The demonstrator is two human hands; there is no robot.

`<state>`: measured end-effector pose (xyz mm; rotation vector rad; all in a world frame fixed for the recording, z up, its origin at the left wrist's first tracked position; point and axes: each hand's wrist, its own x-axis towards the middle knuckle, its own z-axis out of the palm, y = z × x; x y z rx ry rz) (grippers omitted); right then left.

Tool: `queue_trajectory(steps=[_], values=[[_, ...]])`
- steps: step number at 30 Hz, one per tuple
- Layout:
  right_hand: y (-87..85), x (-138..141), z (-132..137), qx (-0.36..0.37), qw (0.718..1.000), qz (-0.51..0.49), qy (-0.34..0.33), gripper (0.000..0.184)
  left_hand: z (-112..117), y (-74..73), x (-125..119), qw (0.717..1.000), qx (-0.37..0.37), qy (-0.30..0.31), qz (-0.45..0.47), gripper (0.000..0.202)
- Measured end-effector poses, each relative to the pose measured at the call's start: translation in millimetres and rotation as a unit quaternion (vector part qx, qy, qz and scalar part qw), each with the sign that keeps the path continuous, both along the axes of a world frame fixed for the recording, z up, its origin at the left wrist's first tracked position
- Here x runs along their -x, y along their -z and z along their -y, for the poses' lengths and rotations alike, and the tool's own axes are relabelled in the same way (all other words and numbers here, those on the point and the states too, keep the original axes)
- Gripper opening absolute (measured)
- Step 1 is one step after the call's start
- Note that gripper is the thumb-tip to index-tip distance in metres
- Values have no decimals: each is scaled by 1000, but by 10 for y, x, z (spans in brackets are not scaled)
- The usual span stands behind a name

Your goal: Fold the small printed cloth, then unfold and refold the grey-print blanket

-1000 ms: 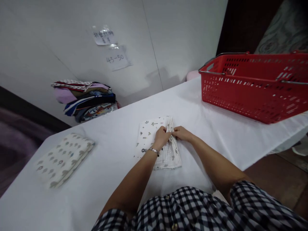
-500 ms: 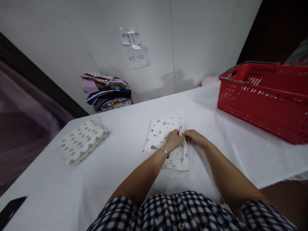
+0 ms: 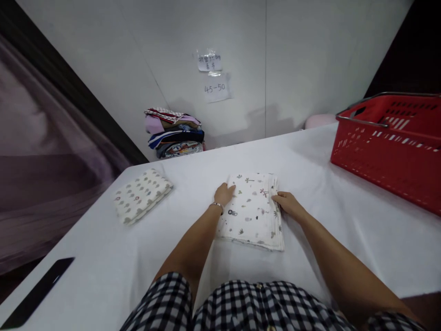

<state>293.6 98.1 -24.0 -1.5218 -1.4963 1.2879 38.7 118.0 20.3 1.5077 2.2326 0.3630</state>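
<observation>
A folded white muslin cloth (image 3: 250,207) lies on the table in front of me, printed with small palms, leaves and animals. My left hand (image 3: 223,195) is at its left edge, thumb on top and the other fingers curled at the side, partly hidden. Opposite it, my right hand (image 3: 289,203) pinches the layered right edge between thumb and fingers. Farther left lies another folded white cloth (image 3: 143,195) with rows of grey-green shapes, touched by neither hand.
A red plastic basket (image 3: 386,161) with metal handles stands on the white-covered table (image 3: 165,276) at the right. A dark flat object (image 3: 39,292) lies at the front left. Behind the table's far edge is a stack of folded fabrics (image 3: 175,133) near the wall.
My left hand has moved from the cloth's right side to its left edge. The folded layer now lies flatter across the top. My view has turned slightly left.
</observation>
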Motion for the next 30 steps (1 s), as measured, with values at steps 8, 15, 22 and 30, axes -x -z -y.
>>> queue_trajectory(steps=[8, 15, 22, 30], values=[[-18, 297, -172, 4, 999, -16, -31, 24, 144, 57, 341, 999, -15, -28, -17, 46], [-88, 310, -529, 81, 993, -90, -11, 32, -101, 9, 306, 980, -146, 55, -127, 41], [-139, 354, -833, 104, 977, -184, 32, 21, -637, -27, -206, 949, -149, 262, -96, 36], [-72, 355, -1072, 85, 972, -217, 20, 11, -924, 5, -541, 952, -73, 298, -12, 34]])
